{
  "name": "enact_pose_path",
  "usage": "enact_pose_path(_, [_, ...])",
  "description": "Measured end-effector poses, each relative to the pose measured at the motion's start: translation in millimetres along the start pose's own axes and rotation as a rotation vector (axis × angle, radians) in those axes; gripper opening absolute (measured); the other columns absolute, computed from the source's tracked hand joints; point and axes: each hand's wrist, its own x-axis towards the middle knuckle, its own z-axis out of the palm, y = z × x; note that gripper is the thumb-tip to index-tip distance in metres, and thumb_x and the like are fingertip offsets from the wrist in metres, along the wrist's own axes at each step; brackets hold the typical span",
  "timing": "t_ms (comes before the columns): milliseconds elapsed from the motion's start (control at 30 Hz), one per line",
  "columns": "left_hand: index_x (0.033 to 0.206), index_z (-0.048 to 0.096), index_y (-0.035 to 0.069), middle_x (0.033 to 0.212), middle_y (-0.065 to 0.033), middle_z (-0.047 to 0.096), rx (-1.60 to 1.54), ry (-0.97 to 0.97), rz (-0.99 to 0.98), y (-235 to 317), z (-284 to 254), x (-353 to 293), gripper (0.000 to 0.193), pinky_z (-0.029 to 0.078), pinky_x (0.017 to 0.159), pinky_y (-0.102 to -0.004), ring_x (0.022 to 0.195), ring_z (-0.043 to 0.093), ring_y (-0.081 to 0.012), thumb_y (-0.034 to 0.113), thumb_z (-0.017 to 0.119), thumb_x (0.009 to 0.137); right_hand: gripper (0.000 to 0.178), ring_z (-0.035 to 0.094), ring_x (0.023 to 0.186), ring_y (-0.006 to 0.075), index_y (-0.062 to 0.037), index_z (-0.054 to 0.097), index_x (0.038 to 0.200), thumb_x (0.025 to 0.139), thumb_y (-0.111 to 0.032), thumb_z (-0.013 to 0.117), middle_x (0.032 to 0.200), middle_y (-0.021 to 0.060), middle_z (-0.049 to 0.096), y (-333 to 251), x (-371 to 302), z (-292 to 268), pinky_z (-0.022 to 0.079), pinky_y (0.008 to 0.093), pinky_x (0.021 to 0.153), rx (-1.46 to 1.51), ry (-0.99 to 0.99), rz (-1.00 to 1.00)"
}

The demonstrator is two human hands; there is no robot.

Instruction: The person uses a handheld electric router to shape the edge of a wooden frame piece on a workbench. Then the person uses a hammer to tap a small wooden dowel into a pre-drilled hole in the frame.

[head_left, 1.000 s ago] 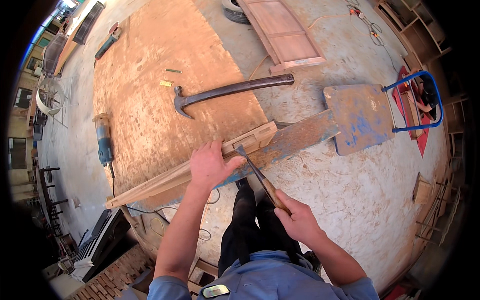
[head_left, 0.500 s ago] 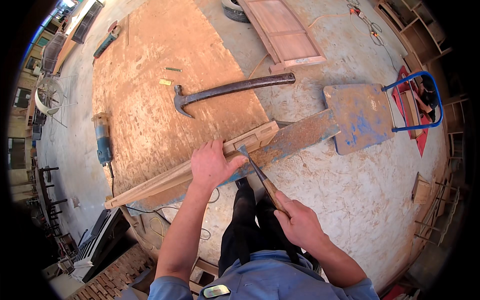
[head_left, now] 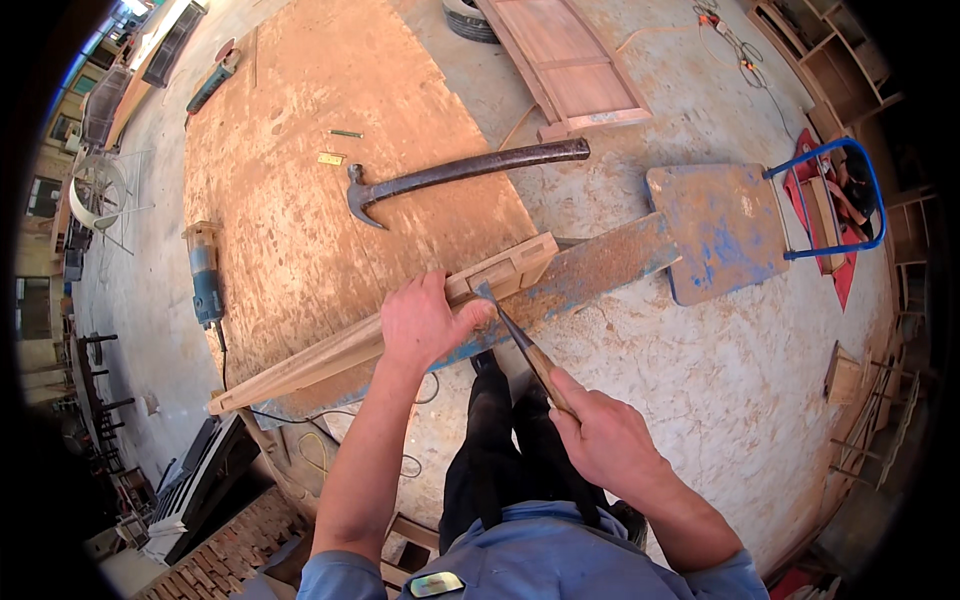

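Note:
A long wooden rail (head_left: 300,364) with recesses cut near its right end lies slantwise along the near edge of the work board. My left hand (head_left: 425,318) is closed over the rail, fingers on its far side, the thumb pointing toward a chisel. That chisel (head_left: 516,335) has a metal blade and a wooden handle, and its tip rests at a recess in the rail. Around the handle my right hand (head_left: 606,436) is wrapped. Beyond the rail, a claw hammer (head_left: 470,168) with a dark curved handle lies untouched.
On the plywood board (head_left: 300,80) lie a blue power tool (head_left: 205,275), an angle grinder (head_left: 215,78) and a small yellow piece (head_left: 331,158). A blue-framed trolley (head_left: 725,235) stands to the right, near another person (head_left: 855,190). A wooden panel (head_left: 575,70) lies farther back.
The whole view has shifted slightly, so things sit a little higher. Both hands keep their holds, and the chisel stays at the recess.

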Motion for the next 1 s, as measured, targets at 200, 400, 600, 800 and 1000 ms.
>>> enact_pose_path(200, [0.097,0.066,-0.001,0.085,-0.0211,0.069,-0.019,0.027,0.023,2.3,-4.8,-1.7,0.08,0.052,0.074,-0.0494,0.085,0.068,-0.0395,0.077,0.06,0.08,0.051,0.064,0.065,0.0402,-0.015,0.046,0.145,0.097,-0.023,0.061,0.076,0.0192,0.062,-0.2,-5.8,29.7,0.053,0.0508,0.059,0.007,0.065,-0.015])
enact_pose_path(400, [0.098,0.066,0.0,0.084,-0.0208,0.068,-0.017,0.068,0.062,-2.0,-2.6,-1.5,0.077,0.052,0.069,-0.05,0.082,0.067,-0.0406,0.075,0.059,0.082,0.051,0.063,0.061,0.0388,-0.0148,0.048,0.144,0.096,-0.023,0.063,0.074,0.0182,0.061,-2.3,-6.3,54.5,0.054,0.0492,0.056,0.009,0.146,-0.001])
enact_pose_path(600, [0.114,0.064,-0.001,0.088,-0.021,0.067,-0.053,0.006,0.048,-8.0,-1.5,-0.9,0.081,0.05,0.071,-0.0506,0.085,0.066,-0.041,0.074,0.054,0.086,0.052,0.065,0.069,0.0397,-0.0115,0.054,0.141,0.091,-0.016,0.068,0.078,0.0198,0.064,-10.9,-4.4,70.7,0.052,0.0477,0.061,0.069,0.187,0.088])
enact_pose_path(800, [0.114,0.064,0.0,0.089,-0.0205,0.067,-0.055,0.041,0.067,-9.6,-0.8,0.6,0.07,0.05,0.071,-0.0508,0.084,0.065,-0.041,0.065,0.06,0.088,0.049,0.066,0.073,0.0396,-0.01,0.058,0.138,0.09,-0.014,0.068,0.082,0.0202,0.066,-16.5,0.2,85.0,0.054,0.0461,0.064,0.129,0.251,0.125])
enact_pose_path(1000, [0.114,0.064,0.001,0.09,-0.0202,0.067,-0.045,0.019,0.028,-8.0,-1.5,-0.3,0.063,0.05,0.071,-0.0508,0.084,0.065,-0.0406,0.059,0.063,0.088,0.048,0.067,0.076,0.0403,-0.007,0.059,0.136,0.09,-0.013,0.069,0.087,0.0215,0.068,-19.6,2.3,103.5,0.055,0.0454,0.067,0.18,0.297,0.151])
